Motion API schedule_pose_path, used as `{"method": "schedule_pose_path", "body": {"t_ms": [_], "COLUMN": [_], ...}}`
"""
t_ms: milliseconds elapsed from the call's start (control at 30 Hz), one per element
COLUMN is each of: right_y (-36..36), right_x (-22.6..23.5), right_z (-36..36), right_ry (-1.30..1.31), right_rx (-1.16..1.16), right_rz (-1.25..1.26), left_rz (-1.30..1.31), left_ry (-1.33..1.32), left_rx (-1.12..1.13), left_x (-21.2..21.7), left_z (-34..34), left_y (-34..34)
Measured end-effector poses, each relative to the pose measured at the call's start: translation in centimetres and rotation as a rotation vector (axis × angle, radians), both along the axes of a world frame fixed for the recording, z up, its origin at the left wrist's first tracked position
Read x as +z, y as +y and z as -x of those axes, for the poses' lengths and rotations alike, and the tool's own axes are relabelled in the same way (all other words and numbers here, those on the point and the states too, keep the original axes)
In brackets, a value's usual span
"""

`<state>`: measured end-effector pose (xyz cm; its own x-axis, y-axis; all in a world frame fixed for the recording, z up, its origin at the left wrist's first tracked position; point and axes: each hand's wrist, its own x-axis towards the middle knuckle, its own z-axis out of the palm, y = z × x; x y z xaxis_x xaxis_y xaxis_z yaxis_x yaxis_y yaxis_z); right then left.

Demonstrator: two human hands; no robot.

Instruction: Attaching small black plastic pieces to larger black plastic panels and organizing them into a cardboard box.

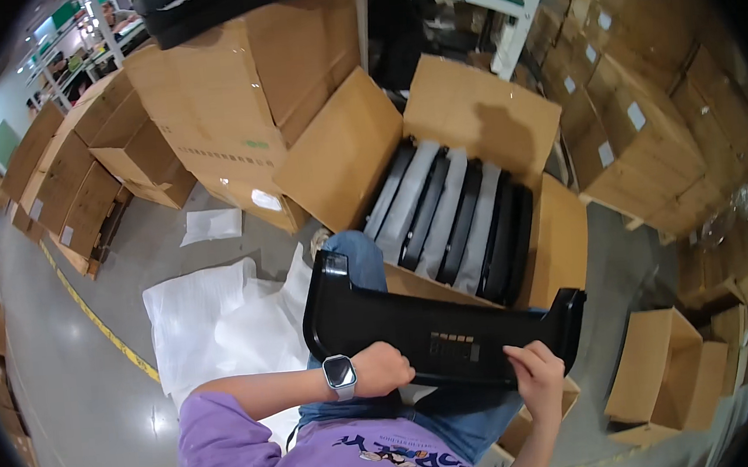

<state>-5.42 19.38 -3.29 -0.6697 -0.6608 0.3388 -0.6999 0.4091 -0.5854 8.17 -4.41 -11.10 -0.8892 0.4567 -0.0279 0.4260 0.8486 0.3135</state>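
A wide black plastic panel point(390, 329) with raised ends lies across my lap. It has a small block of pale printed marks right of its middle. My left hand point(383, 369), with a watch on its wrist, is closed at the panel's near edge. Farther right, my right hand point(539, 371) is closed over the same edge, its fingertips together against the panel's face. Just beyond the panel stands an open cardboard box point(559, 241). Several black panels point(425, 207) stand on edge inside it, with pale grey wrapping sheets point(453, 201) between them.
White foam sheets point(201, 322) are spread on the floor at left, with a smaller white sheet point(213, 225) beyond. A tall carton point(215, 105) stands at far left of the box. An open carton point(666, 373) sits at right, near stacked cartons point(638, 134).
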Motion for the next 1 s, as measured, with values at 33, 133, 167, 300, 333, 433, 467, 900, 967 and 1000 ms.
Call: {"method": "schedule_pose_path", "body": {"t_ms": [33, 133, 167, 300, 333, 433, 467, 900, 967, 1000], "right_y": [-0.2, 1.2, 2.3, 4.5, 4.4, 3.9, 3.4, -2.3, -2.7, -2.9], "right_x": [1.1, 4.2, 4.5, 5.0, 4.9, 2.4, 1.7, -9.3, -11.2, -11.9], "right_z": [0.0, -0.8, -1.1, -2.0, -2.0, -0.9, -0.6, 1.8, 2.1, 2.5], "right_ry": [0.047, 0.172, 0.177, 0.076, -0.015, -0.014, -0.001, -0.269, -0.123, 0.011], "right_rx": [-0.040, -0.210, -0.207, -0.456, -0.511, -0.474, -0.449, -0.308, -0.327, -0.340], "right_rz": [0.087, 0.217, 0.227, 0.556, 0.673, 0.622, 0.553, 0.363, 0.312, 0.241], "left_rz": [0.013, 0.010, -0.019, -0.031, -0.012, -0.051, -0.077, 1.111, 1.165, 1.171], "left_ry": [0.024, 0.051, 0.040, 0.065, 0.076, 0.093, 0.102, 0.770, 0.723, 0.673], "left_rx": [-0.019, -0.022, -0.011, 0.127, 0.157, 0.288, 0.326, 0.853, 0.913, 0.948], "left_x": [0.4, 3.3, 4.9, 11.5, 13.7, 18.7, 20.9, 46.9, 47.9, 47.9], "left_z": [-0.3, 0.0, 0.4, 2.3, 2.4, 1.9, 1.7, 10.4, 12.3, 13.6], "left_y": [-0.3, -1.4, -2.0, -5.7, -6.9, -10.2, -11.0, -30.9, -34.3, -35.5]}}
